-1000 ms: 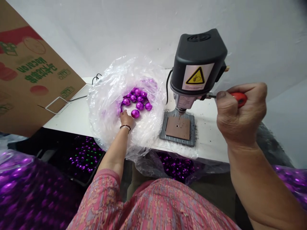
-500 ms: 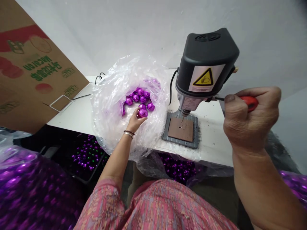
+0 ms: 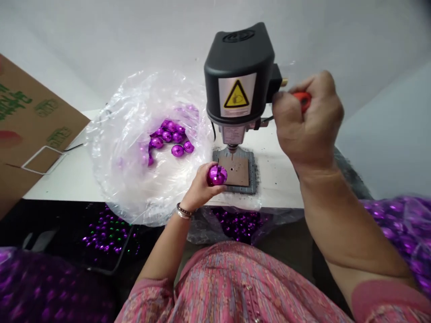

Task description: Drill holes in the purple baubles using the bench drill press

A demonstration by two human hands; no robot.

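My left hand (image 3: 201, 189) is closed round a shiny purple ball (image 3: 217, 175), held at the left edge of the grey base plate (image 3: 235, 171) of a small black bench drill (image 3: 239, 85). The drill bit (image 3: 231, 149) hangs just above the brown pad on that plate. My right hand (image 3: 308, 122) is wrapped round the drill's red lever handle (image 3: 303, 99), raised to the right of the drill head. Several more purple balls (image 3: 170, 138) lie in a clear plastic bag (image 3: 134, 143) on the white table (image 3: 283, 175).
A cardboard box flap (image 3: 30, 130) with a wire loop stands at the left. Below the table edge sit bags and a dark tray of purple balls (image 3: 107, 233), and another bag (image 3: 400, 224) at the right. Dark drilling dust surrounds the drill base.
My left hand picked one purple ball out of the bag and carried it right to the drill base. My right hand stayed on the red lever. The camera swung right.
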